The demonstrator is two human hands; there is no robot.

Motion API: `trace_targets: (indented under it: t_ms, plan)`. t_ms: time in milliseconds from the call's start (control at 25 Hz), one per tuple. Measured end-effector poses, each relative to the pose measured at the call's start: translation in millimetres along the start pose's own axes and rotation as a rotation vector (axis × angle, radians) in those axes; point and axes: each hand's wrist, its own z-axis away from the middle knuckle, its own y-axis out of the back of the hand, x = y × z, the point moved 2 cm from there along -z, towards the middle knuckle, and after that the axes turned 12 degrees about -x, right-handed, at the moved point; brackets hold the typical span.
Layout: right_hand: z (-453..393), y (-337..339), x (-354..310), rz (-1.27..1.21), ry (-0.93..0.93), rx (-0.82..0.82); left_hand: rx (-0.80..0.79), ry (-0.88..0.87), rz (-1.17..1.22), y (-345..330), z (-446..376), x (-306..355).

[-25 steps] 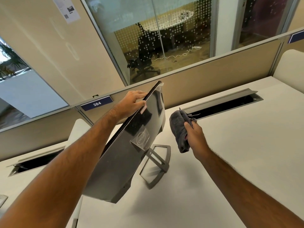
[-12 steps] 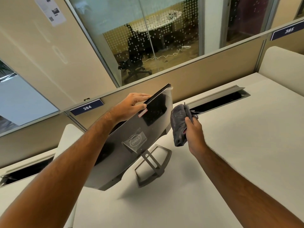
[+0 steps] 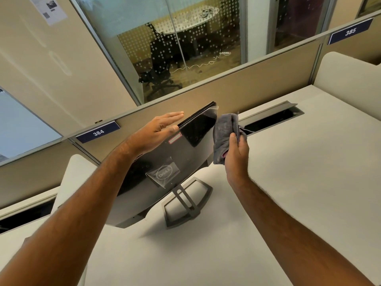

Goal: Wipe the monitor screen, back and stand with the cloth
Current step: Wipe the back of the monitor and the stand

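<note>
Monitor seen from behind and above in the head view, standing on its grey stand on the pale bench, its glossy black back turned toward the camera, its screen side facing away and hidden. Left hand held flat beside the top edge, fingers straight and together, thumb near the edge; actual contact with the casing impossible to confirm. Right hand raised just beside the panel's right end, fingers curled tight around a bunched grey cloth, the cloth's upper fold close against or touching the upper right corner. Open cable slot set in the bench behind, partition tag 384 to the left, glass-walled meeting room beyond.

Judged from this: work apparently on the back panel, at or about to reach its right corner. No telling how much of the back had been cleaned; gloss alone proved nothing. Screen out of sight, its condition unknown. Stand untouched by the cloth at this instant, probably left to do.
</note>
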Motion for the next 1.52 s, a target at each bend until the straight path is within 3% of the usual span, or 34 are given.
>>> trace_targets:
  t_ms: [280,480,760,960,1120,1320,1520]
  plan:
    - [10,-36,-6,0.052,0.287,-0.045,0.062,0.079,-0.018,-9,14,-25]
    - [24,-73,25,0.399,0.548,-0.182,0.041,0.113,0.006,-15,10,-26]
    - [-7,-68,27,0.569,0.575,-0.057,-0.036,0.037,-0.003,-13,8,-24]
    - [-38,-51,12,0.446,0.509,0.054,-0.053,0.037,0.045,-13,8,-22]
    - [-22,-73,29,0.485,0.537,0.0,-0.056,0.046,0.073,-10,7,-23]
    - [12,-84,43,0.682,0.63,-0.21,-0.049,0.056,0.088,-13,6,-23]
    - [-13,-67,28,0.667,0.59,-0.106,-0.032,0.049,0.038,-15,12,-14]
